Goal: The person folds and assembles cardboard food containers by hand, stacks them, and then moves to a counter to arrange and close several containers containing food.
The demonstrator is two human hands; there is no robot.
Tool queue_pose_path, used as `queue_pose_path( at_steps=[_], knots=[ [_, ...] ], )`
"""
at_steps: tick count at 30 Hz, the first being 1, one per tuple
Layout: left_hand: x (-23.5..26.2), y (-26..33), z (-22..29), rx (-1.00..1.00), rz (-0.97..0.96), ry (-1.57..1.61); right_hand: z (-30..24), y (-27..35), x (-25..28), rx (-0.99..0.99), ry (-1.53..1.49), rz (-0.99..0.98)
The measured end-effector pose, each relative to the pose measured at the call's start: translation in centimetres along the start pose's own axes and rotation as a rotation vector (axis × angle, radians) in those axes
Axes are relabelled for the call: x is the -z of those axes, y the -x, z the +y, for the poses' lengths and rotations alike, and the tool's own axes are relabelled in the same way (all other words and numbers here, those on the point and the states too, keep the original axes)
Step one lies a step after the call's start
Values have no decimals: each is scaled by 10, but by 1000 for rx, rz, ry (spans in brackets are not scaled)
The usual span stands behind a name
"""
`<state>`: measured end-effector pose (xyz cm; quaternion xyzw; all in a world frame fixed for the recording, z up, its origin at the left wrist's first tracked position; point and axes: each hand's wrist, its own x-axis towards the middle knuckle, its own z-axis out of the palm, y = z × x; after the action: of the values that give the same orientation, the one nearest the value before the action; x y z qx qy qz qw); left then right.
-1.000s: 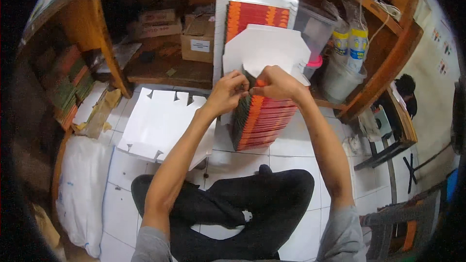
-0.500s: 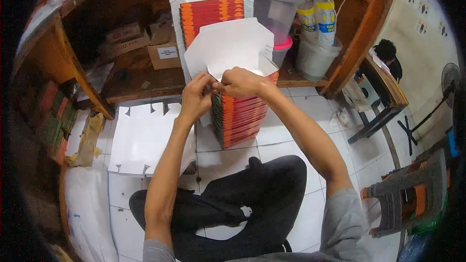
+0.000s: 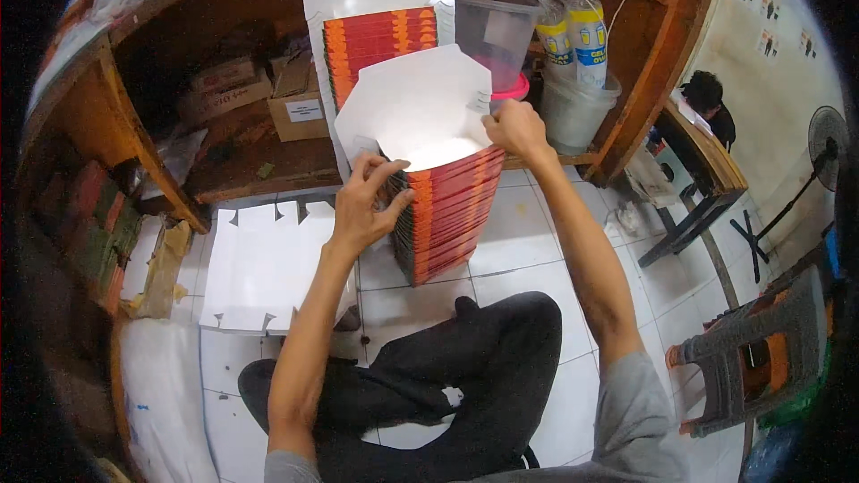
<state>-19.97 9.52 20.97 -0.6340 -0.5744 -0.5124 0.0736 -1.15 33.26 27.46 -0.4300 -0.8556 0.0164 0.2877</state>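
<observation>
Hands: two, both at the topmost box point(image 3: 443, 152) of the front stack. Box stacks: two. The front stack point(image 3: 456, 224) stands on the tiled floor point(image 3: 514, 250); the rear stack point(image 3: 380, 49) rises behind it, slightly to the left. Both show red-orange printed sides; layers too closely packed to count reliably. Flat white die-cut blanks point(image 3: 264, 259): one pile, left of the front stack; sheet count not readable.

Position: the topmost box lies between the hands, ahead of the crossed legs in black trousers point(image 3: 456, 362). Its white lid point(image 3: 420, 89) is raised at the back, the white interior exposed.

Left hand point(image 3: 371, 201): at the near left corner; index finger at the top edge, thumb lower against the printed side. Thumb and index spread apart, hand partly open. Right hand point(image 3: 519, 132): at the right side, near the base of the lid; fingers curled in. Cannot tell whether cardboard is pinched between them.

Surroundings: one labelled brown carton point(image 3: 298, 114) on the wooden shelf point(image 3: 255, 181); one clear tub point(image 3: 497, 31) right of the rear stack; one translucent bucket point(image 3: 577, 116), with two yellow-and-blue plastic-wrapped packages point(image 3: 591, 54) upright at it. One pedestal fan point(image 3: 823, 139) at far right.
</observation>
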Motion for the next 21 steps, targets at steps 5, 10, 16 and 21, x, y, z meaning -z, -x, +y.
queue_pose_path(
  at_steps=[5,10,16,21],
  knots=[
    [-7,0,6,-16,-9,-72,18,-3,-15,-131,-29,-46],
    [-2,-2,2,-4,3,-34,22,0,-17,-112,-183,-150],
    [-2,-6,-2,-85,20,-43,23,11,-30,-91,-143,-34],
    [2,9,-3,-74,58,-5,-10,27,-18,-87,-182,23]
  ],
)
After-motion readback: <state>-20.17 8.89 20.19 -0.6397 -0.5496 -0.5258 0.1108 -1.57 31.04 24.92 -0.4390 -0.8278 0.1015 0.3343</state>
